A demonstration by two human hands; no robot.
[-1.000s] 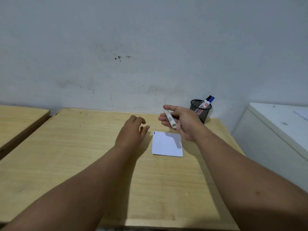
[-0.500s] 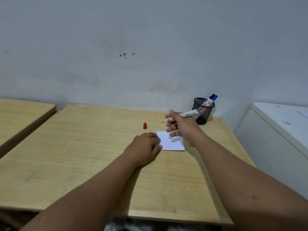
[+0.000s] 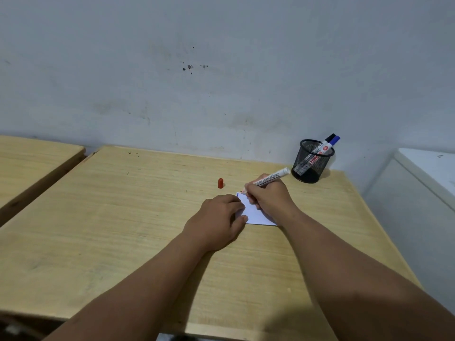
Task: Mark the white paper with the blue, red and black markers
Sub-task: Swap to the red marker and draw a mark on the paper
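A small white paper (image 3: 256, 216) lies on the wooden table (image 3: 123, 217), with a short blue mark at its far left corner. My right hand (image 3: 270, 198) grips an uncapped red marker (image 3: 270, 179), its tip touching the paper's far left corner. My left hand (image 3: 219, 221) rests flat on the paper's left edge, fingers curled. The red cap (image 3: 220, 183) stands upright on the table, left of the paper. The blue marker (image 3: 332, 142) and black marker (image 3: 328, 138) stick out of a black mesh cup (image 3: 311, 163) at the far right.
A second wooden table (image 3: 29, 163) stands to the left across a narrow gap. A white cabinet (image 3: 423, 180) is on the right. A grey wall runs behind the table.
My right hand lowered the red marker from above the paper until its tip touches the far left corner. My left hand shifted onto the paper's left edge.
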